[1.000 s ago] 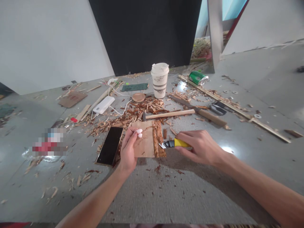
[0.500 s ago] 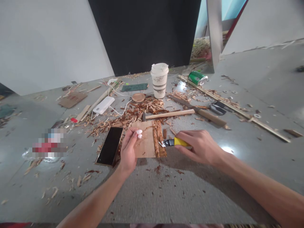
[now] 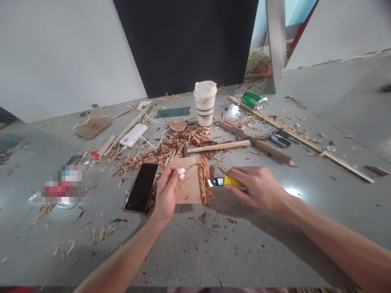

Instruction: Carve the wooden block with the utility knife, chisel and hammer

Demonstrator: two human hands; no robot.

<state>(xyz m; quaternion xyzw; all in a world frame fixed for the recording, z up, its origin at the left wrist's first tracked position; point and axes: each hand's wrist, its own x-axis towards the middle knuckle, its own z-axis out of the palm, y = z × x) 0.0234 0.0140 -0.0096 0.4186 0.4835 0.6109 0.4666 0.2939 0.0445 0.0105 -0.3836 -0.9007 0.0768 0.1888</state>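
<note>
My left hand [image 3: 166, 192] grips the left edge of a flat piece of wood [image 3: 189, 185] that still has a strip of rough bark along its right side. My right hand [image 3: 256, 186] is closed around a yellow utility knife [image 3: 224, 181], and the blade tip sits at the bark strip. Both hands are low over the grey floor [image 3: 214, 252], which is littered with wood shavings [image 3: 171, 148].
A black phone [image 3: 141, 186] lies just left of my left hand. Behind the wood are a hammer [image 3: 218, 147], a paper cup [image 3: 205, 103], a white power bank [image 3: 133, 134] with cable, a green can [image 3: 254, 99] and long wooden sticks [image 3: 299, 138].
The knife blade has risen slightly along the bark strip, and my left hand has shifted the wood a little. Otherwise the scene is the same.
</note>
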